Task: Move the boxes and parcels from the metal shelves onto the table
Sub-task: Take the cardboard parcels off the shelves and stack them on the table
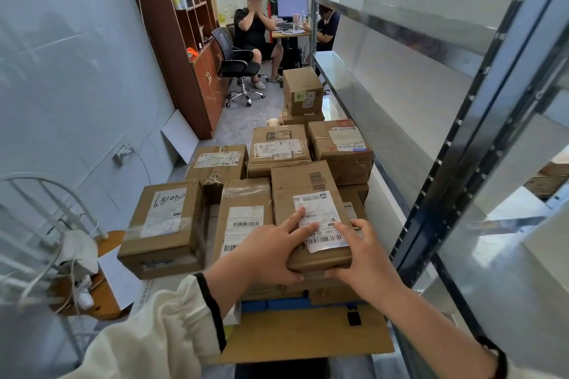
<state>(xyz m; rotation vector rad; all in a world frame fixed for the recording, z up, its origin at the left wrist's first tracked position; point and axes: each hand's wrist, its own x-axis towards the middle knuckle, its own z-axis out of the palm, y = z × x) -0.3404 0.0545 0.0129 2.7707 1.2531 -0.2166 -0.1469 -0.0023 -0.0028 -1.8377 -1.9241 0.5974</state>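
A long brown box with a white shipping label (303,191) lies on top of the pile of cardboard boxes in front of me. My left hand (271,251) grips its near left corner, fingers spread over the label and thumb under the front edge. Holding the near right corner is my right hand (366,255), fingers on top. Around it sit other labelled boxes: one marked 040189 (164,224), one beside it (243,218), and more behind (278,149). The metal shelves (462,95) stand bare on the right.
A flat cardboard sheet (308,335) lies below the pile at my feet. A round wooden stand with white cables (80,286) is at left. Two people sit at a desk (289,32) at the far end, with an office chair (237,64) and a wooden cabinet (184,40).
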